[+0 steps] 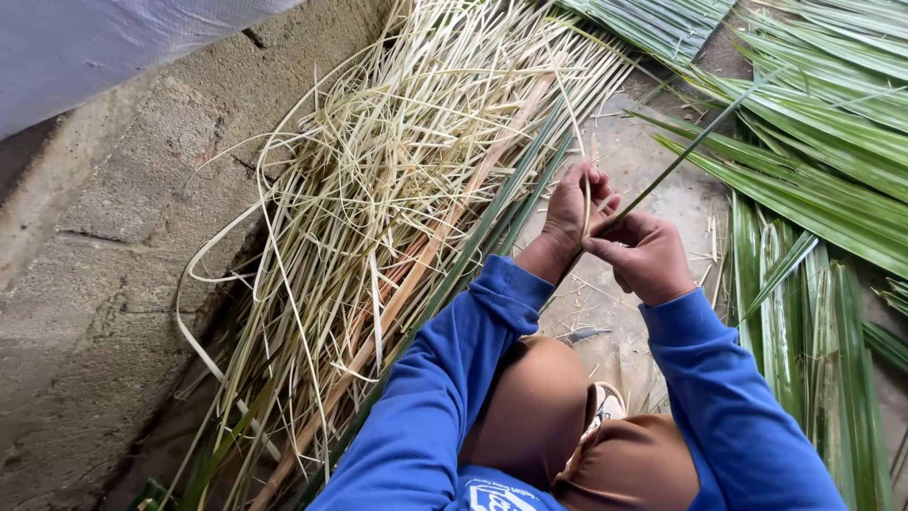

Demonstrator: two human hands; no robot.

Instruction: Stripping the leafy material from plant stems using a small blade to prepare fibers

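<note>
Concrete wall (104, 246) runs along the left, rough and stained, with a pale sheet (104, 47) hanging at the top corner. Against its foot lies a large heap of pale dry strips (378, 189), tangled and curling, with a few long green leaves (492, 227) laid straight along its right edge; the heap appears to be stripped material kept apart from the fresh stock. Fresh green palm leaves (813, 170) lie fanned over the floor (653, 180) on the right, within reach of the right arm. The person sits low, knees up, blue sleeves (445, 378) forward.

Left hand (570, 213) and right hand (645, 254) meet over the bare floor between the two piles, touching each other. Between them runs one long green leaf (695, 144), slanting up and away to the right, its near end held at the hands. A thin pale strip (587, 194) rises from the grip, seemingly being peeled from the leaf. Left fingers are curled and pressed on the strip and leaf end; right fingers are closed, pinching the leaf just beside them. A small dark blade-like object (582, 335) lies on the floor near the knees; its kind cannot be told.
</note>
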